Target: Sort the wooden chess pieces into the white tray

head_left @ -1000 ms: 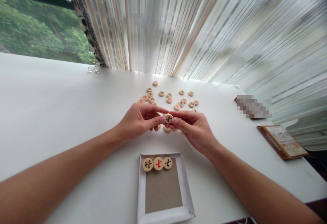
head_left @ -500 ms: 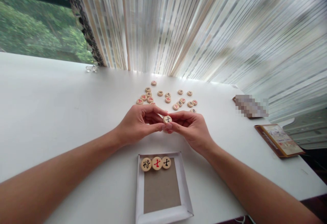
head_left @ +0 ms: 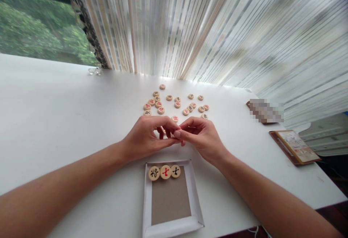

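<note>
My left hand point(head_left: 148, 136) and my right hand point(head_left: 202, 136) meet at the fingertips above the white table, just beyond a shallow white box. The fingers of both are pinched together, and whatever lies between them is hidden. Three round wooden pieces stand in a row along the far edge of the box point(head_left: 196, 203): one with a black character point(head_left: 154, 173), one with a red character point(head_left: 165, 172) and another black one point(head_left: 175, 171). Behind my hands several similar pieces lie scattered, among them a red-marked piece point(head_left: 174, 119) close to my fingers.
Two flat brown-edged boxes lie at the right, the nearer one point(head_left: 295, 147) with a printed cover. Small clear glass objects point(head_left: 95, 71) sit at the back left. A striped curtain point(head_left: 163, 28) hangs along the table's point(head_left: 67, 122) far edge.
The black-marked piece that showed between my fingertips is now out of sight behind them. My hands have turned slightly, and more scattered pieces show behind them.
</note>
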The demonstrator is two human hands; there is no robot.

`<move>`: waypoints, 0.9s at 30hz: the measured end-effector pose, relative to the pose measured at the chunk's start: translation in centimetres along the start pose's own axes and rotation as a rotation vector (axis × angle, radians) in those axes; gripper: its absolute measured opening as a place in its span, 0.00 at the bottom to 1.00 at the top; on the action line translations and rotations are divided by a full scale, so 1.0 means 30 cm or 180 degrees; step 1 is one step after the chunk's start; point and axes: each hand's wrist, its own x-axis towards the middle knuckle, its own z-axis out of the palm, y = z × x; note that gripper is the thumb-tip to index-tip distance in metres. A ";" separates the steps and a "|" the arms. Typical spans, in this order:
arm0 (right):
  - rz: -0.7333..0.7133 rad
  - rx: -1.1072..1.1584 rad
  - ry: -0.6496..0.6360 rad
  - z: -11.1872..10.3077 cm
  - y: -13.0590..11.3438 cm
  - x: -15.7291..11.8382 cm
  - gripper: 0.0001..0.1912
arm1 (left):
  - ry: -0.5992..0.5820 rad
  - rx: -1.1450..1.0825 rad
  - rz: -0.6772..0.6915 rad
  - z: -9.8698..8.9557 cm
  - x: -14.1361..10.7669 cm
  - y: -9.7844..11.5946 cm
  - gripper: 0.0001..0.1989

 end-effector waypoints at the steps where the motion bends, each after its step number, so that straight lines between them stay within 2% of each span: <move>1: 0.0006 0.0052 -0.0009 -0.001 0.000 0.001 0.18 | -0.0023 -0.0014 0.0006 -0.001 0.001 0.002 0.04; 6: -0.0035 0.0209 -0.0098 -0.014 -0.004 0.009 0.12 | 0.0111 -0.0213 -0.0250 -0.003 0.000 -0.008 0.06; 10: 0.0115 0.0400 -0.0161 -0.021 -0.013 0.009 0.12 | 0.0314 -0.0630 -0.0505 -0.002 0.001 -0.022 0.10; 16: 0.0213 0.0479 -0.0182 -0.014 -0.010 0.006 0.16 | 0.0193 -0.1608 -0.0796 0.002 0.008 -0.018 0.11; 24: 0.0367 0.0169 -0.0252 -0.001 -0.019 0.001 0.18 | 0.0064 -0.1499 -0.1128 0.000 -0.004 -0.021 0.13; 27: 0.0406 0.0029 -0.0240 0.002 -0.028 -0.004 0.19 | 0.0091 -0.1393 -0.1119 0.000 -0.003 -0.019 0.14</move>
